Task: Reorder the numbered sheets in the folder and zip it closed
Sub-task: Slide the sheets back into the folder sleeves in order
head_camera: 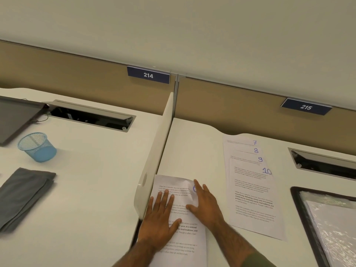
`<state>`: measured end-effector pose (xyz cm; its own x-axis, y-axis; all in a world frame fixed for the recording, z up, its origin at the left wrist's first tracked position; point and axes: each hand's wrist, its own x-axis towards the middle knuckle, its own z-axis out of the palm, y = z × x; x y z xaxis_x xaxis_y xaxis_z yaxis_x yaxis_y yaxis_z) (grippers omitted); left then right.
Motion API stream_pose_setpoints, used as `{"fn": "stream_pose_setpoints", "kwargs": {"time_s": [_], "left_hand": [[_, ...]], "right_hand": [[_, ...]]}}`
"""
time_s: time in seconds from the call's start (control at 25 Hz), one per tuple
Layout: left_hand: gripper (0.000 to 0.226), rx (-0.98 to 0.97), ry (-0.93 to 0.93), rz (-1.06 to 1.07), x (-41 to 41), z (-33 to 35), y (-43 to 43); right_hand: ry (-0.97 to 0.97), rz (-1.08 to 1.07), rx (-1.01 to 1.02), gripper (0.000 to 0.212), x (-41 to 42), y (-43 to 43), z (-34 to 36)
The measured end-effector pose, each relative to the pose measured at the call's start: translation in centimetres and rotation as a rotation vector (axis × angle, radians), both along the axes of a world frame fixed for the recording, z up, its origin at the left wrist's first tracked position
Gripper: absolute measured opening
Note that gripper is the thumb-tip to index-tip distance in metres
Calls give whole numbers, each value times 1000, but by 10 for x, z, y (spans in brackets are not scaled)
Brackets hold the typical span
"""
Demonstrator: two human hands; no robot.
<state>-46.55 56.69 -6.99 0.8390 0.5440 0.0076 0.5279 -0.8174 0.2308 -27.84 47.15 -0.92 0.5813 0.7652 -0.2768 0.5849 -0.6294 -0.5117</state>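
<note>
A printed sheet (181, 239) lies on the white desk (192, 151) close to the divider, its top part bulging up; a blue handwritten number at its top right corner is mostly covered. My left hand (159, 218) presses flat on the sheet's left side, fingers spread. My right hand (207, 205) rests flat on its upper right part. To the right lies a fanned stack of sheets (254, 199) marked 7, 8, 9 and 10 in blue. The clear folder (331, 228) with a black zip edge lies at the right, with papers inside.
A white divider panel (156, 160) stands just left of the sheet. The neighbouring desk holds a blue mesh cup (37, 147), a folded grey cloth (23, 197) and a dark screen (13, 120). Open cable hatches (325, 166) sit at the back of both desks.
</note>
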Motion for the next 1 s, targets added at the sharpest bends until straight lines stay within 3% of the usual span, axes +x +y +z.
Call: {"fn": "stream_pose_setpoints", "kwargs": {"time_s": [0.2,0.32,0.4,0.52,0.64,0.76,0.88,1.0], "left_hand": [[80,-14,2,-1,0,3,1],[80,-24,3,5,-1,2,1],[80,-27,12,7,0,3,1],[80,-23,14,1,0,5,2],[80,-46,33,-26,1,3,3],[78,-133,52,12,6,6,-2],[78,-301,-85,188,12,25,-1],[68,-485,-248,351,18,53,1]], "right_hand": [[257,-459,373,91,-1,17,18],[470,-690,453,65,3,21,23],[574,-633,349,34,-1,11,16],[585,-546,233,15,-20,-14,2],[494,-557,210,9,-31,-30,-6],[461,-608,232,20,-31,-40,-1],[498,-641,282,29,-23,-51,12],[563,-669,292,19,-7,-72,26]]}}
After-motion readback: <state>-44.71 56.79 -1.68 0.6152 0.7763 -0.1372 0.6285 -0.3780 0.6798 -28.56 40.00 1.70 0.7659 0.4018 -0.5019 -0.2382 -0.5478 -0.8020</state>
